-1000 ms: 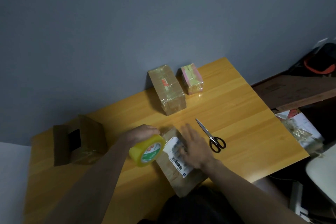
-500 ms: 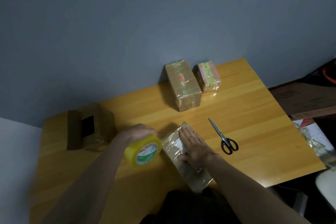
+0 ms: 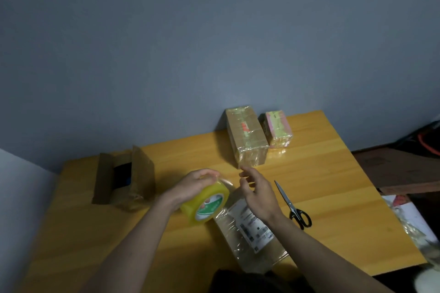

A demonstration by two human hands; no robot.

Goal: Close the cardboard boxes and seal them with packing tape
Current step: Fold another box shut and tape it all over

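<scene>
The person's left hand [image 3: 192,182] is gripping a yellow roll of packing tape [image 3: 206,202], fingers curled over its rim, holding it just left of the flat cardboard box [image 3: 250,231] lying at the near middle of the table [image 3: 333,173]. The right hand [image 3: 258,191] is hovering above the box's far end, fingers loosely spread and holding nothing. A clear strip of tape seems to be stretching from the roll toward the box. The box is looking light and stiff, its taped skin likely slippery, so pressing flat on top should be steadying it best. Scissors [image 3: 292,204] are lying just right; an open box [image 3: 123,176] is waiting far left
</scene>
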